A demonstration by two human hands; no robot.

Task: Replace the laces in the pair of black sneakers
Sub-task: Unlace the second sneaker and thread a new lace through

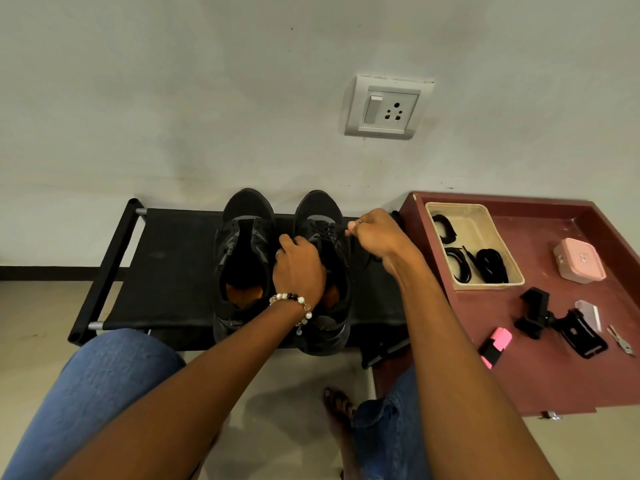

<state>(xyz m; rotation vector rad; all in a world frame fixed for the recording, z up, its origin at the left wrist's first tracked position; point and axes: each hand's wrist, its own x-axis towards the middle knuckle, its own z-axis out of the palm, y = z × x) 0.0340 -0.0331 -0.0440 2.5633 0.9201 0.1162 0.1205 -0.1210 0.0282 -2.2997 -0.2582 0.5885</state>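
**Black laces half dealt with: one sneaker bare, one in hand**

Black mesh sneakers sit side by side on a low fabric rack [166, 258] against the wall, toes pointing far. The left sneaker [242, 258] looks unlaced: its tongue lies open, no lace shows across the eyelets, and an orange insole shows at the heel. The right sneaker [323, 271] has a lace [332, 230] crossing its upper rows. The left hand [299, 271], wearing a bead bracelet, curls over that shoe's tongue and steadies it. The right hand [372, 233] pinches the lace end just right of the eyelets, drawn taut; whether it is pulling the lace out or feeding it in cannot be told. On the maroon table [540, 386] to the right, a beige tray [485, 220] holds three coiled black laces [490, 266]. My judgement: the job sits early to midway, with both shoes yet to be fully relaced.
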